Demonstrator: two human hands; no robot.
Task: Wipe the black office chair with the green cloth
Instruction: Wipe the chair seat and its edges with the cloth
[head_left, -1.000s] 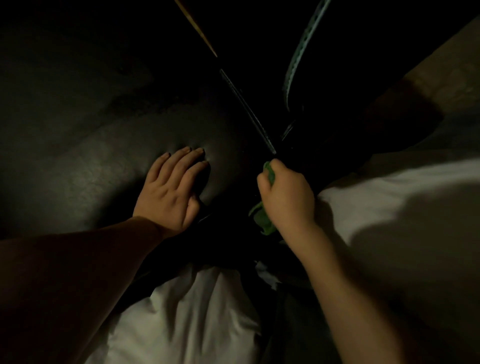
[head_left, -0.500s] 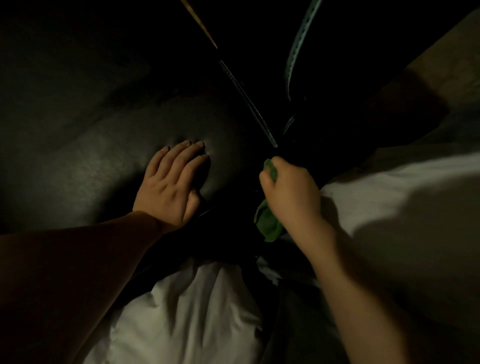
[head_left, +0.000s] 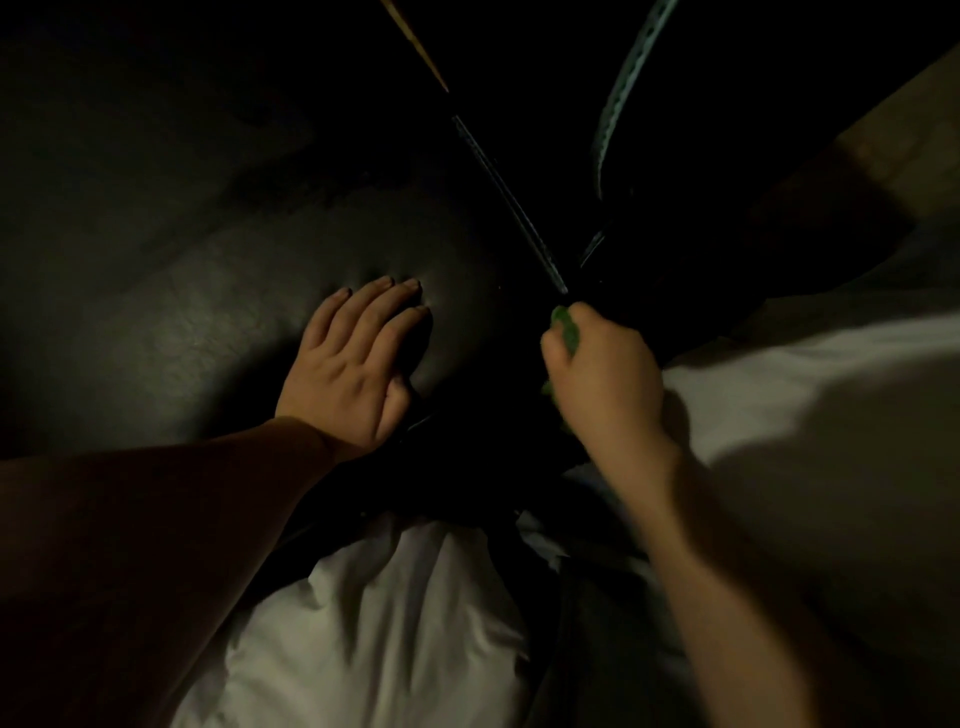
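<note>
Chair (head_left: 218, 322) stays put because the left hand (head_left: 348, 374) presses flat, fingers straight; beside it, the right hand (head_left: 605, 374) bunches the green cloth (head_left: 569, 330) tight for rubbing.

Probably a dim bedroom in a home: rumpled white bedding (head_left: 789, 384) lies just beside a black padded chair (head_left: 197, 322), and a wooden surface (head_left: 914, 124) shows at the upper right.

Dim light, white fabric (head_left: 810, 384) at right.
</note>
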